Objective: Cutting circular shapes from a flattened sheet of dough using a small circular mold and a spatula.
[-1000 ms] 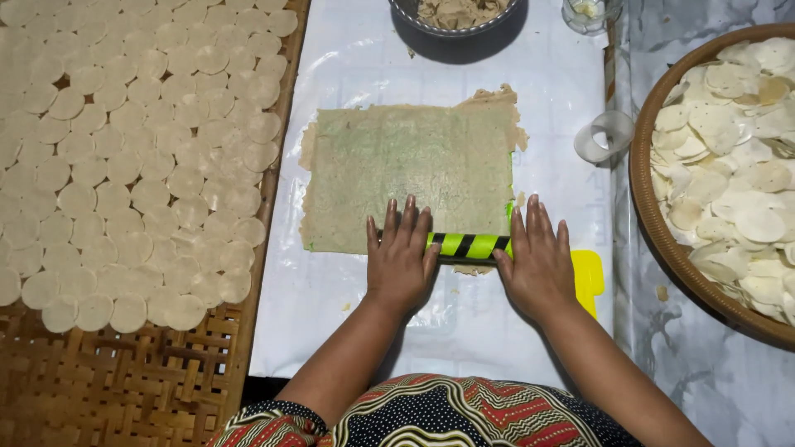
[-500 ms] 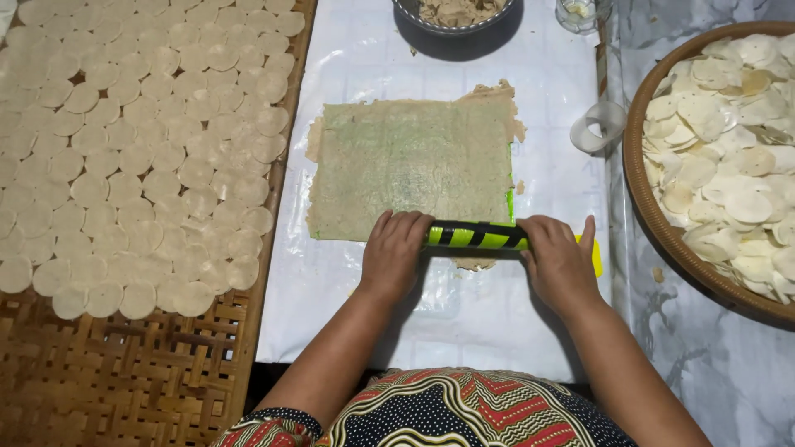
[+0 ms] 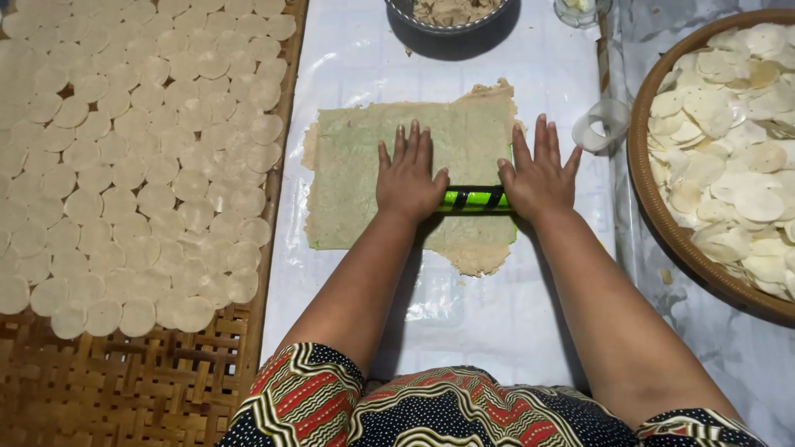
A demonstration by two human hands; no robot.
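Note:
A thin, flat sheet of pale greenish dough (image 3: pixel 356 178) lies on a white plastic sheet (image 3: pixel 489 314). Across the dough lies a green roller with black stripes (image 3: pixel 474 200). My left hand (image 3: pixel 408 175) presses flat on the roller's left end, fingers spread and pointing away from me. My right hand (image 3: pixel 540 171) presses flat on its right end in the same way. Both palms rest on top of the roller rather than wrapping around it. The ends of the roller are hidden under my hands.
A woven bamboo tray (image 3: pixel 124 389) on the left carries several rows of round dough discs (image 3: pixel 124 165). A round basket (image 3: pixel 662 223) on the right holds a heap of discs. A dark bowl (image 3: pixel 451 15) and a small glass (image 3: pixel 578 10) stand at the far edge; a ring cutter (image 3: pixel 600 126) lies nearby.
Both hands have pushed the roller away from me, from the near edge of the dough up onto its middle. The fingers have opened out flat again.

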